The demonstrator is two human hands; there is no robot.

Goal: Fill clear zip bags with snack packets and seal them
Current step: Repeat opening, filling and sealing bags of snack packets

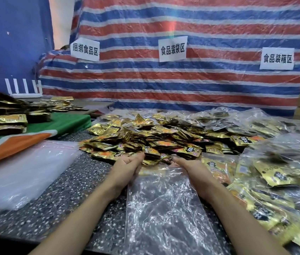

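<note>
The empty zip bag (164, 208) is laid flat on the bench (83, 181), mouth against the packet pile (145, 137), likely so packets can be raked in. The left hand (129, 166) is cupped, grip released; the right hand (189, 167) has its fingertips hidden, so its grip cannot be told.

Head-worn view, forward and downward

Bare forearms (83, 214), left hand (127, 167), right hand (189, 167)

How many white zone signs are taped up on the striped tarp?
3: left sign, middle sign, right sign, all on the striped tarp. More could lie outside the view.
</note>
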